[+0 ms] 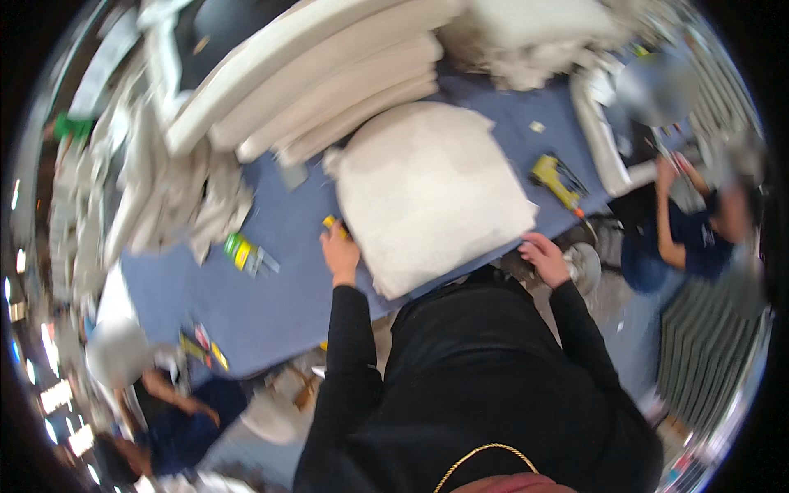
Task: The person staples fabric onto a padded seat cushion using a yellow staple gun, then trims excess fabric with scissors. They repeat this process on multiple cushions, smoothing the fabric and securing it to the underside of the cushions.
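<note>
Before us, a cream, rounded, fabric-covered pad (436, 193) lies flat at the near edge of the blue-topped bench (205, 304), placed, we judge, so that both of its sides come within easy reach. Our left hand (339, 251) is closed around a small yellow object (330, 222) just beside the pad's left edge; the fingers hide most of it, so we cannot tell its kind. Our right hand (546, 259) is half curled near the pad's lower right corner and seems to hold nothing, though we cannot tell whether its fingertips touch the fabric. Beyond that corner, a yellow staple gun (560, 182) with an orange fitting lies on its side, probably parked there for the right hand. To the left rests a lime-green tool (240, 251) with grey metal prongs. Behind the pad, long cream padded pieces (329, 74) are layered in a stack, likely to save room. At the far right stands an off-white padded frame (593, 148) around a dark hollow, the nearest we see to a container; its contents are too blurred to name. A co-worker (694, 230) in dark blue sits close to it.
</note>
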`<state>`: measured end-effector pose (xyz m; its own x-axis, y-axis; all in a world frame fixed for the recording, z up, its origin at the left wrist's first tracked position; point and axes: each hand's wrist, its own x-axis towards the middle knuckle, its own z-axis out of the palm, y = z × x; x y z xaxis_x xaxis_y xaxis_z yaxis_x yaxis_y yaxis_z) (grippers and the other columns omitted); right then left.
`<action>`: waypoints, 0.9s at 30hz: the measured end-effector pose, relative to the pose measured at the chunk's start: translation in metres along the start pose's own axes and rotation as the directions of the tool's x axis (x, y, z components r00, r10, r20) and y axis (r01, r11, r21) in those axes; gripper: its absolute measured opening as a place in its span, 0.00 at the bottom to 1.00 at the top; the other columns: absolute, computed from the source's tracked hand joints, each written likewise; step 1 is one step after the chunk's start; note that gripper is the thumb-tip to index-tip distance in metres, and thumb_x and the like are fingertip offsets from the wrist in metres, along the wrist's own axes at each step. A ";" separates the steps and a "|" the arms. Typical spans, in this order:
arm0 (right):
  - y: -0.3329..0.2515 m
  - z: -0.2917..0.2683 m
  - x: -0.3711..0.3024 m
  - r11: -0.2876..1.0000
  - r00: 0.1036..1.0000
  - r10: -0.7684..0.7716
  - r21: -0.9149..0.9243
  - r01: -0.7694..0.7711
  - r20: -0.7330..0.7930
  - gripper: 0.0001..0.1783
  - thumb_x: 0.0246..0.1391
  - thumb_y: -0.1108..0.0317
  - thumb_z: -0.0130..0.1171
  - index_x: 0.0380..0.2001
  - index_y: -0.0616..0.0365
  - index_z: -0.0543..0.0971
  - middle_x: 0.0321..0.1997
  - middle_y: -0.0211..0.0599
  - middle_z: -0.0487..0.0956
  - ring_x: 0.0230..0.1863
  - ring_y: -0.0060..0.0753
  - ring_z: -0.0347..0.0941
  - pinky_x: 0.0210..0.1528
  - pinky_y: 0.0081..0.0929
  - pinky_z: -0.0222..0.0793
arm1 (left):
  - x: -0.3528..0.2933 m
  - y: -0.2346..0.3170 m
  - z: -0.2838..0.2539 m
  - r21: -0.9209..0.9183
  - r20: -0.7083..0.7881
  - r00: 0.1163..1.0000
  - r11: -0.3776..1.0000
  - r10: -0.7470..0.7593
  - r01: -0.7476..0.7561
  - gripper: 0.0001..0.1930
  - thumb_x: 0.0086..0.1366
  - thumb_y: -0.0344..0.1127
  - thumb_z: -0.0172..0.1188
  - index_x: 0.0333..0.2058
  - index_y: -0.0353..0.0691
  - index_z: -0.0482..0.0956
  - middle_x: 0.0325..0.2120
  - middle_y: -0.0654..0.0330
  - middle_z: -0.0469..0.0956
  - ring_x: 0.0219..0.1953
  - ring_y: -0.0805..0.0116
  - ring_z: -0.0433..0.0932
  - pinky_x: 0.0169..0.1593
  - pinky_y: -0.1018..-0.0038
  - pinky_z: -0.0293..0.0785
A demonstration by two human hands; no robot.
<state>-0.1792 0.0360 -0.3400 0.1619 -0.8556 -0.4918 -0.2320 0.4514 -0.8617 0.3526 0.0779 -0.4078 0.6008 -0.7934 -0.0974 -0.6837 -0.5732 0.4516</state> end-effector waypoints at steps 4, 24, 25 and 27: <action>-0.033 0.043 -0.020 0.866 0.990 -0.138 -0.481 0.140 0.039 0.22 0.70 0.59 0.65 0.63 0.53 0.81 0.46 0.40 0.88 0.43 0.34 0.86 0.49 0.34 0.82 | -0.004 -0.002 0.013 -0.098 0.011 1.000 0.995 -0.020 0.021 0.30 0.67 0.33 0.66 0.67 0.54 0.76 0.53 0.43 0.80 0.58 0.36 0.80 0.60 0.46 0.78; -0.141 0.065 0.046 0.838 0.956 -0.049 0.533 -0.118 0.289 0.28 0.75 0.60 0.62 0.73 0.46 0.70 0.42 0.30 0.81 0.33 0.28 0.78 0.39 0.32 0.77 | -0.063 0.278 -0.061 -0.750 0.409 0.749 0.659 0.522 -0.050 0.44 0.78 0.43 0.64 0.84 0.58 0.47 0.74 0.40 0.69 0.73 0.44 0.72 0.70 0.46 0.73; -0.140 0.049 0.065 0.802 0.964 0.032 0.569 -0.181 0.263 0.26 0.75 0.63 0.61 0.72 0.46 0.70 0.36 0.28 0.78 0.29 0.24 0.76 0.34 0.28 0.74 | -0.061 0.278 -0.048 -0.525 0.496 0.757 0.841 0.424 -0.127 0.45 0.78 0.48 0.63 0.84 0.58 0.47 0.77 0.41 0.62 0.77 0.40 0.62 0.71 0.38 0.65; -0.138 0.013 0.102 0.895 0.993 0.090 0.432 -0.112 0.071 0.25 0.71 0.67 0.62 0.68 0.47 0.73 0.32 0.24 0.71 0.22 0.18 0.64 0.26 0.25 0.65 | -0.065 0.262 -0.026 0.039 0.566 0.806 0.971 0.172 -0.235 0.46 0.77 0.57 0.62 0.84 0.57 0.47 0.83 0.43 0.48 0.84 0.32 0.43 0.75 0.22 0.47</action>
<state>-0.1179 -0.1104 -0.2728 0.2084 -0.7911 -0.5750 0.1889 0.6094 -0.7700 0.1454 -0.0153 -0.2601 0.1322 -0.8541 -0.5030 -0.8216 -0.3783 0.4265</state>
